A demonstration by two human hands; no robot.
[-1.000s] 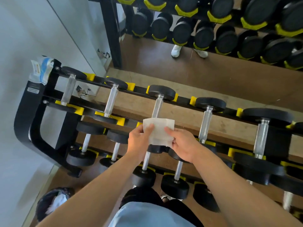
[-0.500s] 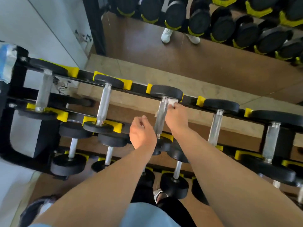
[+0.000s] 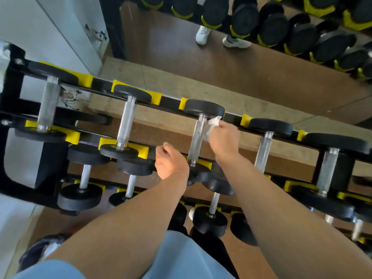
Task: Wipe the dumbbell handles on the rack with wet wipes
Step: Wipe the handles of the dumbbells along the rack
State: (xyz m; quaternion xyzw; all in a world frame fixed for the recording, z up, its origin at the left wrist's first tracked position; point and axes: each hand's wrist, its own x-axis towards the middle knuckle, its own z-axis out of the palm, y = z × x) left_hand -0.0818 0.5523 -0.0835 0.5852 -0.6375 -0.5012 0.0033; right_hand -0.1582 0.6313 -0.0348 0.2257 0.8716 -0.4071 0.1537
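Note:
A black rack (image 3: 173,104) with yellow cradles carries several dumbbells with steel handles on its top tier. My right hand (image 3: 223,138) grips a crumpled white wet wipe (image 3: 213,123) against the right side of the third dumbbell's handle (image 3: 197,138), near its far end under the black head (image 3: 204,108). My left hand (image 3: 170,163) hovers just left of that handle's near end, fingers curled, holding nothing. Most of the wipe is hidden inside my right palm.
Neighbouring handles lie left (image 3: 126,123) and right (image 3: 264,151) of the wiped one. Lower tiers hold smaller dumbbells (image 3: 210,220). A mirror (image 3: 241,63) behind the rack reflects another row of dumbbells and white shoes. A dark bin (image 3: 38,251) with a liner sits at lower left by the white wall.
A second ago both hands held the wipe spread flat in front of the rack. My right hand then carried it to the third handle's far end; my left hand let go and drew back.

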